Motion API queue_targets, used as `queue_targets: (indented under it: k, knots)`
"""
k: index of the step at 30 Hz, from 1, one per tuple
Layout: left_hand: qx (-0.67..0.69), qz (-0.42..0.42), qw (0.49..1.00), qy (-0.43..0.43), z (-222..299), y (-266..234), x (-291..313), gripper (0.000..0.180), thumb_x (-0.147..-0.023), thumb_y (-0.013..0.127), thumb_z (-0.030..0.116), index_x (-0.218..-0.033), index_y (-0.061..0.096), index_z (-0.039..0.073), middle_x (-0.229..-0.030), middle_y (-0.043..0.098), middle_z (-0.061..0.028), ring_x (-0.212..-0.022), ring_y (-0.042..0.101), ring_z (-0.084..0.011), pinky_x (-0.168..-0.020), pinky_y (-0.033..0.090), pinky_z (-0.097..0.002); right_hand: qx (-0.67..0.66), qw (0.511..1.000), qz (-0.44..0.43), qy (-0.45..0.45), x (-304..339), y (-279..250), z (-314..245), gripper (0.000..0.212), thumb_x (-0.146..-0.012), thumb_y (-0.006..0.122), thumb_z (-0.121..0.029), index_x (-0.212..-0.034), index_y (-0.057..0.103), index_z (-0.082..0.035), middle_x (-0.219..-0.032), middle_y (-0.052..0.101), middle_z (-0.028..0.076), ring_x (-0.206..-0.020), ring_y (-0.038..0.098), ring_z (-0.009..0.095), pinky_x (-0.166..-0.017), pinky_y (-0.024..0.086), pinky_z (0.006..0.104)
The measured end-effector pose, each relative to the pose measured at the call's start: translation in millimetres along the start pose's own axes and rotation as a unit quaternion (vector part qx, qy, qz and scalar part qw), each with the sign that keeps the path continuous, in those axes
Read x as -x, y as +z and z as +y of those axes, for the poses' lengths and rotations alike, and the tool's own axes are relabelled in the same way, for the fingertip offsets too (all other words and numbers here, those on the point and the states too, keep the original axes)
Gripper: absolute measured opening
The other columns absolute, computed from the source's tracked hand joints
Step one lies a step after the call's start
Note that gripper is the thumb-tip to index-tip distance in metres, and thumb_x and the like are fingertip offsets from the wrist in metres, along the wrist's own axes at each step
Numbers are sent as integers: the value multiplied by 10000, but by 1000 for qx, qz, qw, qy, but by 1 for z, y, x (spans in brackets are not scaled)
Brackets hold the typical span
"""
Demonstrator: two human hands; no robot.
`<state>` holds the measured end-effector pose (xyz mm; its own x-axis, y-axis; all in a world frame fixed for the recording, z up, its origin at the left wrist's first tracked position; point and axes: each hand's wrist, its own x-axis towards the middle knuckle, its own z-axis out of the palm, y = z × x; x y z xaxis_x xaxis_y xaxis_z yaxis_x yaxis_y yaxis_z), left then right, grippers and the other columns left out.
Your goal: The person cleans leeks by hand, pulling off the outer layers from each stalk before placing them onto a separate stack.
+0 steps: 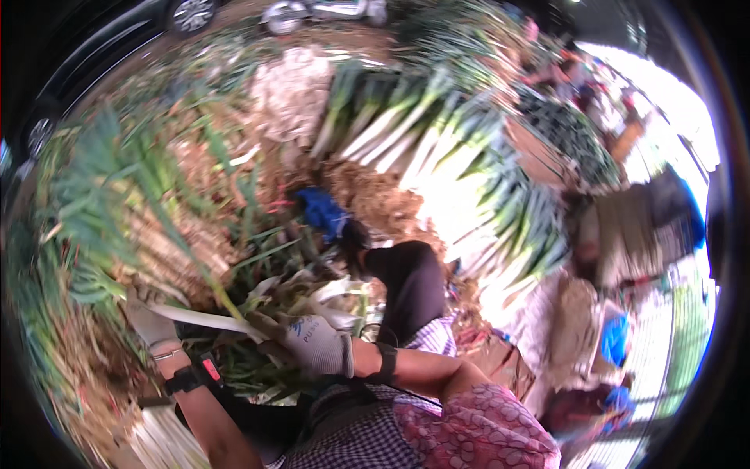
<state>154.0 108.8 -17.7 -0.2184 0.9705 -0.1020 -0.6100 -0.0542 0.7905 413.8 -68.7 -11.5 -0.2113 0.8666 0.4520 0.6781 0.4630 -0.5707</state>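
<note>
My left hand (151, 322), in a pale knit work glove, is closed round a leek (205, 319) near where its white shaft meets the green leaves (95, 284). The shaft lies nearly level and points to the right. At the other end my right hand (312, 344), gloved too, has its fingers curled on the leek. A yellow-green leaf (223, 297) slants up and left from beside those fingers; whether they pinch it I cannot tell. Below and beyond my hands lies a heap of stripped leaves (332, 301).
A stack of untrimmed leeks (176, 242) lies at the left. Ahead to the right, cleaned leeks (461, 172) lie in a long curved row. A blue cloth-like thing (320, 213) sits near my dark-clad knee (410, 281). Farther off are a car (101, 55) and a motorbike (324, 12).
</note>
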Motion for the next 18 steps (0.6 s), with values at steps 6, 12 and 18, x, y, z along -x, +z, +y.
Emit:
queue_targets:
  k: [6,12,18]
  knots:
    - [-223,-346,899,150,-37,263,151,450,-934,480,92,-1368,418,-7,-1078,562,-65,-925,561,-130,-829,471,-271,-138,938,241,206,90,-109,42,392,-933,576,-153,-1298,506,-26,-848,667,121,-769,662,197,-666,527,324]
    - [-358,-511,771,128,-108,267,185,471,-873,533,-47,-1338,472,-9,-1227,575,-121,-1022,575,-145,-916,444,-273,-236,723,508,404,228,-169,146,292,-965,538,-230,-1180,578,-37,-799,589,2,-662,521,71,-563,424,199]
    - [-425,-377,822,-32,-119,157,147,383,-940,494,47,-1319,497,-8,-1112,616,-98,-912,598,-135,-849,469,-277,-12,482,602,637,424,-137,280,368,-921,544,-154,-1267,489,-41,-785,574,39,-603,559,109,-502,419,226]
